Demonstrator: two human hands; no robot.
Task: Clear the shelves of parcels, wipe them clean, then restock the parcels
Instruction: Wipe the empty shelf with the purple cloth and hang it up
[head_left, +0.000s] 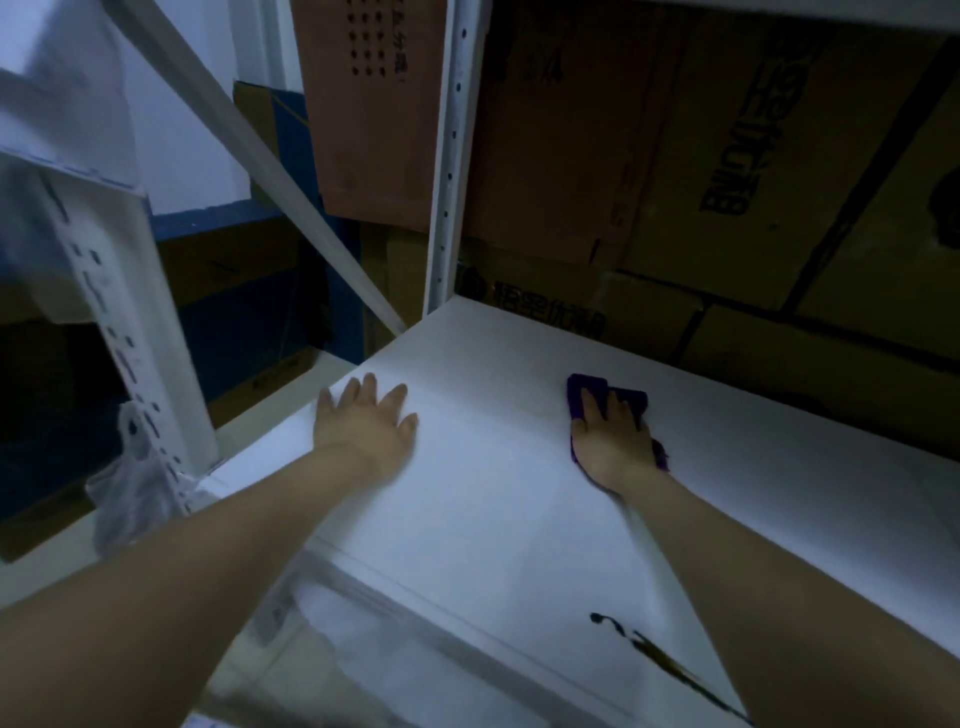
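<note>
A bare white shelf (493, 493) fills the middle of the head view, with no parcels on it. My right hand (610, 441) lies flat on a purple cloth (587, 387) and presses it to the shelf, fingers straight and pointing toward the back. My left hand (366, 421) rests palm down on the shelf near its left edge, fingers spread. A dark streak (654, 654) marks the shelf's front part near my right forearm.
Large brown cardboard boxes (727, 171) with printed characters stand stacked behind the shelf. A white perforated upright (449, 156) rises at the shelf's back left corner, and a diagonal brace (260, 156) crosses to the left. A clear plastic bag (135, 478) hangs by the left post.
</note>
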